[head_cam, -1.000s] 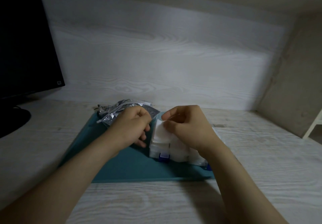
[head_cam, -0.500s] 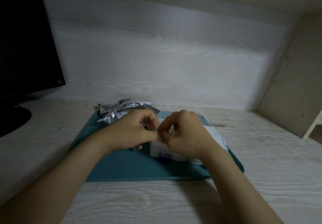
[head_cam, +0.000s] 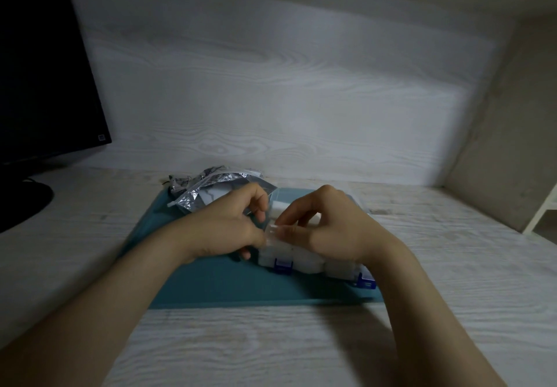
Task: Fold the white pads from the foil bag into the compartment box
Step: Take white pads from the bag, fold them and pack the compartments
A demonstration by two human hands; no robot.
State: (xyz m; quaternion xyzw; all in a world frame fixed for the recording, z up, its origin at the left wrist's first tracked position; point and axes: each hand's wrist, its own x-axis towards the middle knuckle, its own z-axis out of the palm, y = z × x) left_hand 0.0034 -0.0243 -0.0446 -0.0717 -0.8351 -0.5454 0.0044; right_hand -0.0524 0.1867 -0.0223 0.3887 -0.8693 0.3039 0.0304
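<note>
White pad [head_cam: 270,231], folded small, is pinched between the fingertips of the left hand [head_cam: 229,227] and right hand [head_cam: 328,230] over the compartment box [head_cam: 304,261] (left end). Released loosely, it may spring open and sit proud of its compartment.

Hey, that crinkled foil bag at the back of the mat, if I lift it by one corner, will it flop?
Probably floppy: the foil bag lies creased and slumped at the back of the teal mat, so it would likely sag. It looks thin and fairly flat, so it is likely light. Its shiny film may slip in a loose pinch.
</note>
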